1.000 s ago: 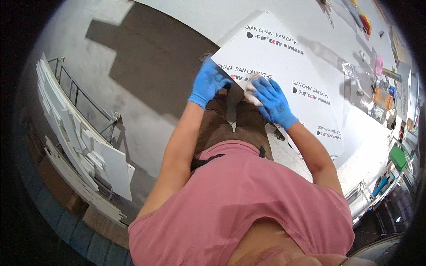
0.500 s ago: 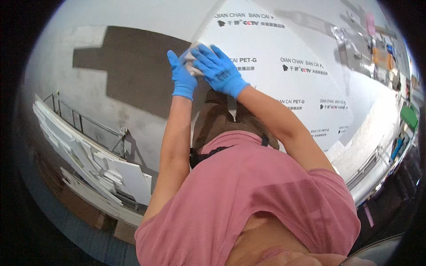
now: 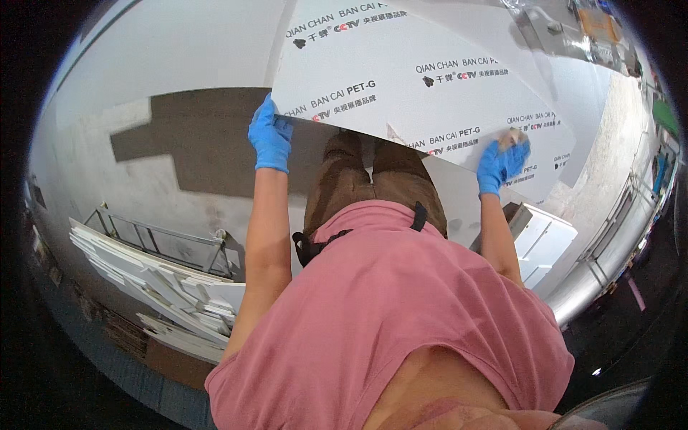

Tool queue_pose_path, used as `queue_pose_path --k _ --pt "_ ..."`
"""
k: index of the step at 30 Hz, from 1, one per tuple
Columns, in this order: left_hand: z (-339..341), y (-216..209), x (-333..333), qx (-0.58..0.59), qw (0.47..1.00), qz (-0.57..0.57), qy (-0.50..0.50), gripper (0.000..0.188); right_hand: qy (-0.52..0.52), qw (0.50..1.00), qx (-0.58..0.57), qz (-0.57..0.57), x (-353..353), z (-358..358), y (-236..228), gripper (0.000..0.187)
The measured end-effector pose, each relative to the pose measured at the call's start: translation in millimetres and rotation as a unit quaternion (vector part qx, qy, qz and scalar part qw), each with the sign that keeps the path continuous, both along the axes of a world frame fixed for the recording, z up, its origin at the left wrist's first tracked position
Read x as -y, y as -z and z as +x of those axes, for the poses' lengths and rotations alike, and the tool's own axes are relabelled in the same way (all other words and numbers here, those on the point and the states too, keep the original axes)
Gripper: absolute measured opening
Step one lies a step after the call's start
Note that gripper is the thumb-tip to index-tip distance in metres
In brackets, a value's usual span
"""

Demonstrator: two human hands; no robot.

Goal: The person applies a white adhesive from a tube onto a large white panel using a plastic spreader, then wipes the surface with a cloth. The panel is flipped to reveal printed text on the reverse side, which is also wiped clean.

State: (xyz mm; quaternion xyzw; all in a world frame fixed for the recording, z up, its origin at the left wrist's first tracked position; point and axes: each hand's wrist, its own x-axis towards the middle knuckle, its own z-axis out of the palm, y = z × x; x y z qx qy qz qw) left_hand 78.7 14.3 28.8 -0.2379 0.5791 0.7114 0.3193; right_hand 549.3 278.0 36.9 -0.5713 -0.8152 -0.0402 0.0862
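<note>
A large white panel (image 3: 358, 68) with printed lettering on its face lies in front of me. Its near edge runs slantwise across the front of my trousers. My left hand (image 3: 271, 140), in a blue glove, is closed on the panel's left corner, thumb side up along the edge. Over at the right part of the panel, my right hand (image 3: 504, 163), also gloved in blue, holds a crumpled light-coloured rag (image 3: 512, 137) against the printed face. Part of the rag is hidden by the fingers.
To the left, white board offcuts (image 3: 165, 287) are stacked beside a metal rail frame (image 3: 154, 240). A white box-like piece (image 3: 541, 244) stands below my right hand. Clear plastic wrapping (image 3: 548, 29) lies at the far right. A dark shadow (image 3: 208, 140) falls on the pale surface.
My hands, together on the rag before, are now apart. The right one has gone right and nearer with the rag; the left grips the panel's corner. The panel's near edge now shows.
</note>
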Motion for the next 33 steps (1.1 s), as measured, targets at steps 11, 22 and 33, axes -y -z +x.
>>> queue_pose_path --k 11,22,33 --pt "-15 10 -4 0.021 0.992 0.080 0.099 0.037 -0.493 0.847 -0.148 -0.130 132 -393 -33 0.053" --pt "-6 7 6 0.018 0.999 0.018 0.034 0.033 0.042 0.998 -0.033 0.034 -96 -19 -21 0.037" --pt "-14 5 3 0.045 0.994 0.019 0.094 0.041 -0.217 0.960 -0.178 0.008 -11 -394 -4 0.048"
